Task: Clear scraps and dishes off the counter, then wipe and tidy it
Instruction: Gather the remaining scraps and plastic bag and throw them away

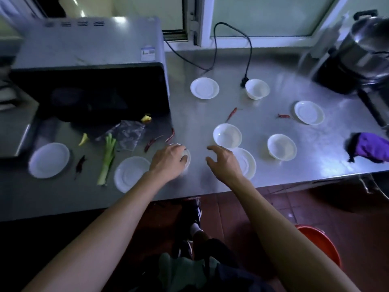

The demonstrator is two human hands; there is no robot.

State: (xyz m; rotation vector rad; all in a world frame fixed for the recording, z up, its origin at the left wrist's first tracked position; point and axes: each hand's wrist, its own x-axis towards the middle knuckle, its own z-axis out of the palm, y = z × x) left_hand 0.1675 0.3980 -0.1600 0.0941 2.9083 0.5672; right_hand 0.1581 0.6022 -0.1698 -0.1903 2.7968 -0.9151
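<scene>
The left hand (168,160) is cupped over a small white bowl (186,158) near the front edge of the steel counter (200,114), fingers curled round its rim, probably to lift it first. The right hand (224,160) hovers spread and empty above a white plate (247,163), likely next. Red chillies (150,143) and a green stalk (108,158) lie to the left.

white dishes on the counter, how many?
9. Plates: far left, front left, by the microwave, right, under the right hand. Bowls: back, centre, right-centre, under the left hand. None seem hidden.
</scene>
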